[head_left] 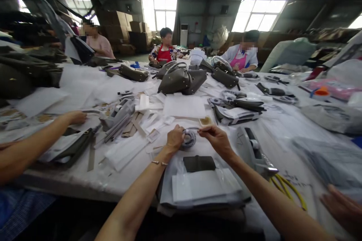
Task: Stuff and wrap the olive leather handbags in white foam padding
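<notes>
A coiled strap (189,139), greyish and apparently wrapped in pale material, is held above the table's near edge. My left hand (175,137) is closed around the coil's left side. With fingers pinched, my right hand (216,139) grips the strap's free end just right of the coil. Below both hands lies a flat, folded bag (166,192) in clear plastic. A dark olive piece (199,163) and a white sheet (206,186) rest on it. A small dish (205,121) with yellowish contents sits just beyond my hands.
A grey tape dispenser (253,152) and yellow-handled scissors (288,192) lie to the right. Olive bags (182,77) and white sheets (183,106) cover the middle. A co-worker's arm (42,143) reaches in at left, another hand (342,207) at right. Several people sit across the table.
</notes>
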Tool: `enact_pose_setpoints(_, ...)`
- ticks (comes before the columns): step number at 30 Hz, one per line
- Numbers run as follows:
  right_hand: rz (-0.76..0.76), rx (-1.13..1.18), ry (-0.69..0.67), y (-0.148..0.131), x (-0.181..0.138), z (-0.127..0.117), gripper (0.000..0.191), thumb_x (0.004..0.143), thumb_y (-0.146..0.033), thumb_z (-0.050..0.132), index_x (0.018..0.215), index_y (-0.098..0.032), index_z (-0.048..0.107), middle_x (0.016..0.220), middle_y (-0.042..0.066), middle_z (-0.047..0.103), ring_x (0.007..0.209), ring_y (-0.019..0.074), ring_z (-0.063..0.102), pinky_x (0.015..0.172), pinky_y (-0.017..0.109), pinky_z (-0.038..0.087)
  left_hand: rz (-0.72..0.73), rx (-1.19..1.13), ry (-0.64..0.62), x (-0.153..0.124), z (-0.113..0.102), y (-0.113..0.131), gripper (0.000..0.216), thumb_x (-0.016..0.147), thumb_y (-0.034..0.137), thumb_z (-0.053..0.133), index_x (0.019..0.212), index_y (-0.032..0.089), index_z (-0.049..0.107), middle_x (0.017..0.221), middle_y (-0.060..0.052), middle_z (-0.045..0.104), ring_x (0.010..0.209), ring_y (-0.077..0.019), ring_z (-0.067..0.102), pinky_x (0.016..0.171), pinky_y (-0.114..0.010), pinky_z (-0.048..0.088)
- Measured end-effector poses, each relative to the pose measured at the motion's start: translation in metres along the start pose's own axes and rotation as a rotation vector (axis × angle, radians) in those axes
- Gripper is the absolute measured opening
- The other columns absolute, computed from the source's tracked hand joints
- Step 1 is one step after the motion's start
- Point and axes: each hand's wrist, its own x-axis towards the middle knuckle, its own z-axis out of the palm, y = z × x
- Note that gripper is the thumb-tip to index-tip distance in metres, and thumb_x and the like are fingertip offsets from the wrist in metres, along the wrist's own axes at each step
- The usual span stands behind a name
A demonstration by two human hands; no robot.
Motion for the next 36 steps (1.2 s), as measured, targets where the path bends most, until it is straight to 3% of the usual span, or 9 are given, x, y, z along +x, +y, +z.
enact_pose_setpoints(5,-0.142,-0.097,-0.105,0.013,-0.006,0.021,0.021,0.082,-0.04,0.072,0.086,-0.02,0.069,0.088,0.004,0.075,0.084,0.0187,0.07,0.082,0.032,0.056,0.045,0.023,0.054,-0.003,-0.008,0.003,0.022,0.097,0.028,0.049,0.114,0.023,0.061,0.118,-0.006,0.058,0.101,-0.0185,0.063,0.081,-0.026,0.049)
enact_pose_setpoints(12,-0.082,-0.202,-0.226,0.019,-0.014,0.03,0.012,0.081,-0.032,0.071,0.084,-0.02,0.069,0.079,0.001,0.072,0.073,0.0169,0.067,0.071,0.028,0.053,0.093,0.031,0.097,-0.002,-0.012,-0.004,0.02,0.096,0.024,0.051,0.113,0.022,0.061,0.115,-0.005,0.058,0.099,-0.0179,0.063,0.079,-0.025,0.049)
enact_pose_setpoints(18,-0.178,-0.346,-0.109,0.022,-0.007,0.033,0.008,0.084,-0.029,0.067,0.083,-0.021,0.068,0.076,0.0,0.07,0.068,0.0164,0.063,0.065,0.027,0.049,0.143,0.011,0.122,-0.004,-0.013,0.0,0.016,0.095,0.022,0.052,0.108,0.02,0.062,0.111,-0.006,0.058,0.096,-0.0185,0.064,0.076,-0.025,0.05)
enact_pose_setpoints(25,-0.342,-0.529,-0.086,0.03,0.016,0.037,0.011,0.084,-0.016,0.061,0.083,-0.023,0.069,0.089,0.005,0.071,0.088,0.0207,0.064,0.085,0.034,0.049,0.223,-0.058,0.175,-0.009,-0.009,0.005,0.014,0.096,0.019,0.05,0.104,0.019,0.062,0.104,-0.006,0.059,0.091,-0.0182,0.064,0.077,-0.026,0.052)
enact_pose_setpoints(29,-0.207,-0.611,-0.15,0.03,0.038,0.03,0.004,0.08,-0.017,0.067,0.082,-0.021,0.069,0.098,0.006,0.072,0.099,0.0231,0.062,0.095,0.039,0.045,0.263,-0.113,0.215,-0.011,0.0,0.002,0.019,0.092,0.014,0.052,0.11,0.019,0.057,0.105,-0.005,0.06,0.095,-0.0184,0.064,0.085,-0.029,0.053)
enact_pose_setpoints(33,-0.068,-0.602,-0.27,0.03,0.053,0.025,0.005,0.076,-0.019,0.071,0.077,-0.02,0.066,0.076,0.0,0.069,0.075,0.0179,0.064,0.076,0.031,0.049,0.322,-0.161,0.246,-0.013,0.006,-0.006,0.042,0.087,0.009,0.054,0.126,0.023,0.046,0.108,-0.003,0.06,0.103,-0.0183,0.062,0.093,-0.032,0.052)
enact_pose_setpoints(36,0.006,-0.576,-0.296,0.032,0.059,0.025,0.02,0.07,-0.018,0.075,0.089,-0.02,0.066,0.079,-0.001,0.07,0.076,0.0168,0.065,0.072,0.028,0.049,0.372,-0.176,0.254,-0.015,0.008,-0.01,0.054,0.084,0.006,0.054,0.133,0.024,0.042,0.106,-0.002,0.06,0.1,-0.0182,0.062,0.091,-0.031,0.053)
